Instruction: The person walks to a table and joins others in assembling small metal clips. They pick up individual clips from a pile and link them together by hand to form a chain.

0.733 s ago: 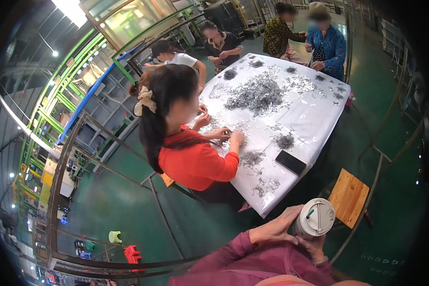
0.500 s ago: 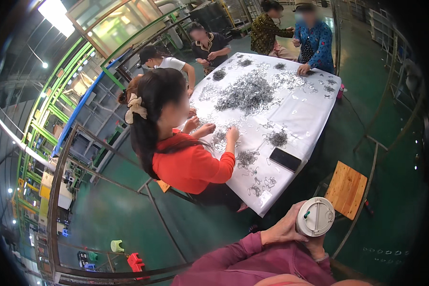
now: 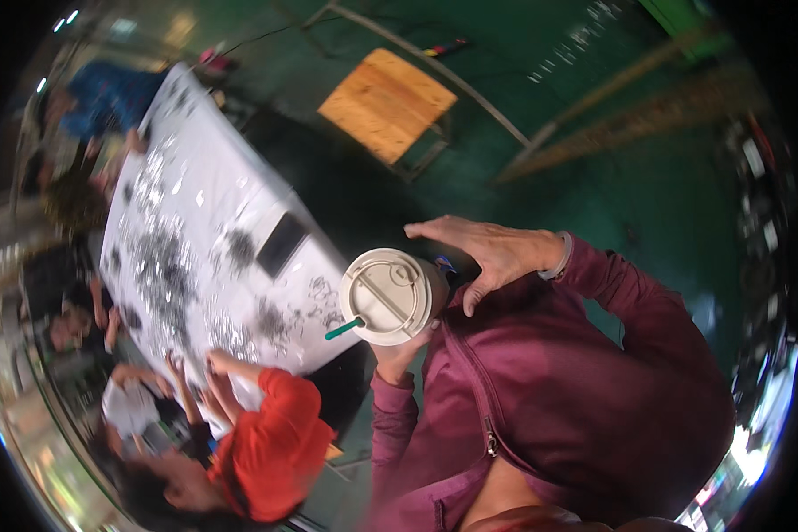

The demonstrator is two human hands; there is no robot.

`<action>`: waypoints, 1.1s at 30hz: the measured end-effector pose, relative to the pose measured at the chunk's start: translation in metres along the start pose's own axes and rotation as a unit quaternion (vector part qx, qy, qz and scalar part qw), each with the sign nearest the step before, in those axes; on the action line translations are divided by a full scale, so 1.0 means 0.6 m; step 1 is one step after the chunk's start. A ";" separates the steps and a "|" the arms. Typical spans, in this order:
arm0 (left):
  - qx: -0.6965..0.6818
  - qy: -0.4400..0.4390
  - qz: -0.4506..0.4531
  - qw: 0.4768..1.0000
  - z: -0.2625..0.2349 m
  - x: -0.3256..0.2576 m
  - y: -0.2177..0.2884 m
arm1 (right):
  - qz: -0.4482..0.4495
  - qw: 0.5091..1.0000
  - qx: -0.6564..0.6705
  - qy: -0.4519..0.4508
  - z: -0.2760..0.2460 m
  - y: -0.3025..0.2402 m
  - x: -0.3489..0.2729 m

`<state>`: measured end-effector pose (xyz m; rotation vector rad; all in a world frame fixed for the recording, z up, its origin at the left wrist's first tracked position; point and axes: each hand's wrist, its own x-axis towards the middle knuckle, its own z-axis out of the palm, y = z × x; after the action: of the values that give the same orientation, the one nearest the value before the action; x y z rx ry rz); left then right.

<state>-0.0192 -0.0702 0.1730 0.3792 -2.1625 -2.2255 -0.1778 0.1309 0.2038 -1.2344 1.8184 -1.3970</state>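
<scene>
On your left, the white-covered counter [image 3: 230,168] carries scattered small shiny pieces [image 3: 161,264] and a dark phone [image 3: 282,245]. Right of the phone, your left grip [image 3: 400,358] holds the lidded cup [image 3: 386,297] at its near side, most of the fingers hidden. The cup's lid faces you and its long axis points away from your eyes, the body showing to the right; a green plug [image 3: 344,328] juts from the lid's left edge. Just right of the cup, your right grip [image 3: 496,251] is spread wide, seemingly apart from it; your left is nearer, touching.
</scene>
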 end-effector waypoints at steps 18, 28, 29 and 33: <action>0.182 -0.390 0.298 0.852 0.104 0.081 -0.073 | 0.308 0.873 -0.352 0.140 0.125 -0.165 -0.139; 0.153 -0.386 0.284 0.864 0.216 0.093 -0.067 | 0.258 0.876 -0.386 0.130 0.048 -0.148 -0.210; 0.156 -0.388 0.276 0.865 0.238 0.094 -0.071 | 0.260 0.877 -0.384 0.124 0.035 -0.140 -0.229; 0.200 -0.318 0.263 0.889 0.347 0.097 -0.110 | 0.269 0.882 -0.368 0.117 -0.037 -0.068 -0.324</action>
<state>-0.1036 0.1266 0.1012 -0.9703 -2.5694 -1.7244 -0.0966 0.3118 0.2268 -0.7557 2.7322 -0.5549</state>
